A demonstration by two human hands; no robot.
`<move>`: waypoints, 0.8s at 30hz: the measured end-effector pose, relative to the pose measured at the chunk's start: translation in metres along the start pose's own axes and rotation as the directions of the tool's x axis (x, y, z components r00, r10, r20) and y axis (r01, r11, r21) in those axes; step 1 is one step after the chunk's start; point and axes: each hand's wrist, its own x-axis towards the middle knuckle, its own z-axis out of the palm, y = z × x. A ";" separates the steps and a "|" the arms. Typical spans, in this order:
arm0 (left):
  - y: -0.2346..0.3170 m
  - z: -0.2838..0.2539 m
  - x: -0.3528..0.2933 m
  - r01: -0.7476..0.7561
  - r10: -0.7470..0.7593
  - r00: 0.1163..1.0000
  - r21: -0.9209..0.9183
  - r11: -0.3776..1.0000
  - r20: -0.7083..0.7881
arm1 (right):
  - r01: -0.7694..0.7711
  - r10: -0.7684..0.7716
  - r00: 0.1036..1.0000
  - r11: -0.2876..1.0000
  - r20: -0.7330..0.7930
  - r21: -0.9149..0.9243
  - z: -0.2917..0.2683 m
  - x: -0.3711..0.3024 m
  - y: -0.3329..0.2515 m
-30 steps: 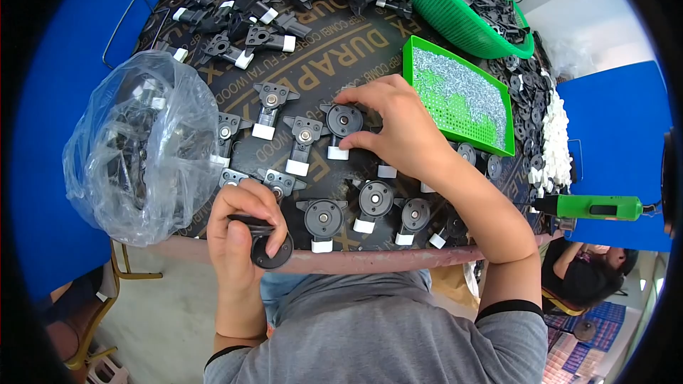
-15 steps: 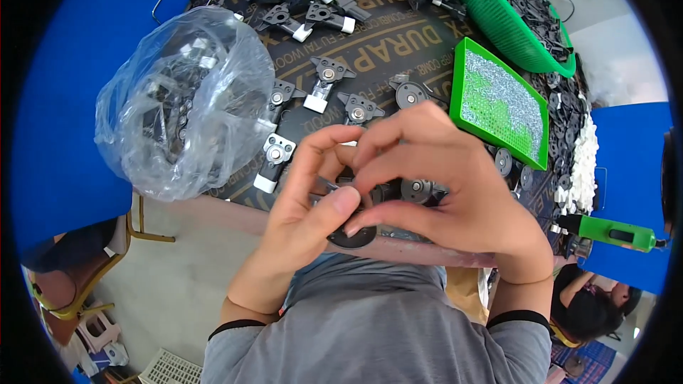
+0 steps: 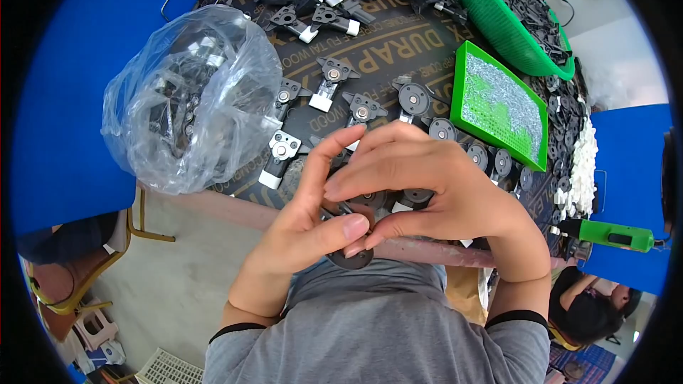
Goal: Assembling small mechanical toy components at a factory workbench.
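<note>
In front of my body, at the near table edge, both hands are closed on a small black part with a round disc [image 3: 350, 260]. My left hand [image 3: 302, 231] grips it from the left, thumb laid across the top. My right hand [image 3: 445, 181] reaches in from the right, its thumb and fingertips meeting at the part; the fingers cover most of it. Just beyond the hands stand black bracket pieces with white ends, such as one bracket [image 3: 282, 148]. A black disc-topped piece [image 3: 413, 99] lies farther off among similar ones.
A clear plastic bag [image 3: 192, 99] of dark parts sits at the left. At the right are a green tray [image 3: 460, 92] of small metal pieces, a green basket [image 3: 505, 32] heaped with black parts, white pieces [image 3: 585, 163] and a green power screwdriver [image 3: 615, 235]. Another person [image 3: 590, 306] is at lower right.
Both hands have come slightly nearer my body with the black part. My right index and middle fingers have shifted toward the left hand, and the disc shows lower down.
</note>
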 end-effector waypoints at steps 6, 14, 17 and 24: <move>-0.005 -0.006 0.002 -0.102 0.115 0.993 -0.273 0.957 0.029 | -0.135 0.143 0.967 0.990 -0.213 0.050 0.003 -0.003 -0.003; 0.000 0.003 -0.001 -0.165 0.232 0.951 0.299 0.940 -0.205 | -0.032 -0.142 0.933 0.883 -0.330 -0.468 0.012 0.000 -0.010; -0.002 0.000 0.002 -0.197 0.288 0.935 0.369 0.908 -0.209 | -0.033 -0.137 0.938 0.880 -0.319 -0.473 0.011 -0.001 -0.015; -0.003 -0.006 0.000 -0.227 0.352 0.922 0.509 0.830 -0.163 | -0.001 -0.107 0.969 0.901 -0.223 -0.434 0.007 -0.006 -0.021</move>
